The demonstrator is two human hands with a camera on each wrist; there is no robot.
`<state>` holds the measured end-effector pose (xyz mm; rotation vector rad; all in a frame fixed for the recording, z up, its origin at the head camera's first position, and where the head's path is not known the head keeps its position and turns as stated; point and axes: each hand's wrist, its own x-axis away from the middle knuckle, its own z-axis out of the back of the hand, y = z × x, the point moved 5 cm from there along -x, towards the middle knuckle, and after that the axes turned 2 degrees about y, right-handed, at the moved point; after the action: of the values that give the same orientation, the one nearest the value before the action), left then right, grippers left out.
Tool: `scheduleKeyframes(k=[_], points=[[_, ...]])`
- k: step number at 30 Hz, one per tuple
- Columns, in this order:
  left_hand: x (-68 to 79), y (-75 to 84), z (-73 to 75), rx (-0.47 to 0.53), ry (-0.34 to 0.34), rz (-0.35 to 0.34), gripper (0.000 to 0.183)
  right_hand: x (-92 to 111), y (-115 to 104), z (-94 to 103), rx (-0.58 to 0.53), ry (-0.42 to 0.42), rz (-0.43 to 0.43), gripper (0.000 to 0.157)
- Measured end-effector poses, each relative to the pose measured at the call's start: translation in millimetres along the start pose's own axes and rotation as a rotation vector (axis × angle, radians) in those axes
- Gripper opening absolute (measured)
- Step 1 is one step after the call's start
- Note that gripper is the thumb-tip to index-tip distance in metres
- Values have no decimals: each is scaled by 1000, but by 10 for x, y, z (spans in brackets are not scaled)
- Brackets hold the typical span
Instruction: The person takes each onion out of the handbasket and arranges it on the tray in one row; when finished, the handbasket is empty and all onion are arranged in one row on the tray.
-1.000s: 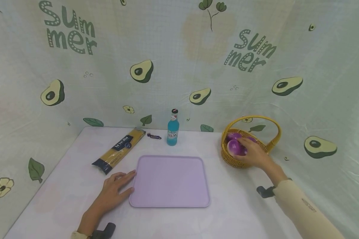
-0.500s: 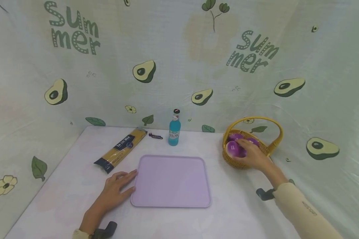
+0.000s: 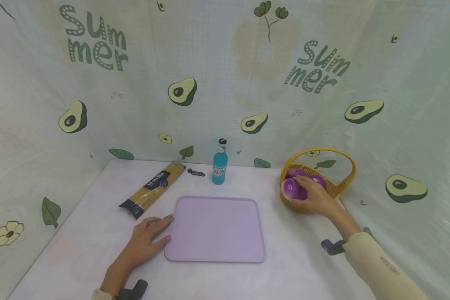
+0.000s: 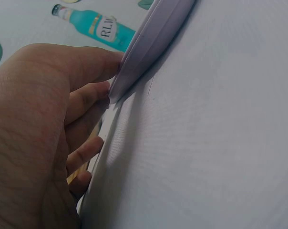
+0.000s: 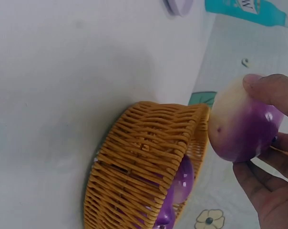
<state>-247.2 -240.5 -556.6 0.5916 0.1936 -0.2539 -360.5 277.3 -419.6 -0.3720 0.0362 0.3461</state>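
Observation:
My right hand (image 3: 315,196) pinches a glossy purple-and-white turnip (image 5: 244,121) between thumb and fingers. In the right wrist view the turnip is up at the rim of a yellow-brown wicker basket (image 5: 134,157), its pale end facing the camera. Several more purple turnips (image 3: 318,180) lie inside the basket, partly hidden by my hand. At the left, my left hand (image 3: 144,239) touches the left edge of a light purple tray (image 3: 215,229) with index finger and thumb. The left wrist view shows those fingertips right at the tray's rim (image 4: 149,45), the other fingers loosely bent below.
A blue bottle (image 3: 219,168) stands upright behind the tray. Left of it lie a small dark-wrapped candy (image 3: 196,172) and a long pack of spaghetti (image 3: 153,189). The basket's tall handle (image 3: 350,171) arches above it. A printed cloth (image 3: 217,62) hangs behind the table.
My right hand has lifted the turnip slightly, to the front rim of the basket. The left hand keeps its place at the tray's edge. The head view has shifted a little.

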Motion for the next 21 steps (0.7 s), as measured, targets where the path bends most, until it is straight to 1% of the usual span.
scheduleKeyframes(k=[3, 5, 12, 16, 21], points=[[2, 6, 5, -1, -3, 3, 58, 7, -30, 5, 1, 7, 28, 82], [5, 19, 14, 0, -3, 3, 58, 11, -50, 2, 4, 3, 31, 83], [5, 29, 19, -6, -4, 4, 58, 28, -113, -19, -19, -36, -38, 88], [6, 25, 17, -7, -4, 6, 58, 20, -144, -41, -23, -33, -23, 88], [18, 23, 12, -4, -3, 13, 58, 12, -190, -70, -9, -9, 5, 85]])
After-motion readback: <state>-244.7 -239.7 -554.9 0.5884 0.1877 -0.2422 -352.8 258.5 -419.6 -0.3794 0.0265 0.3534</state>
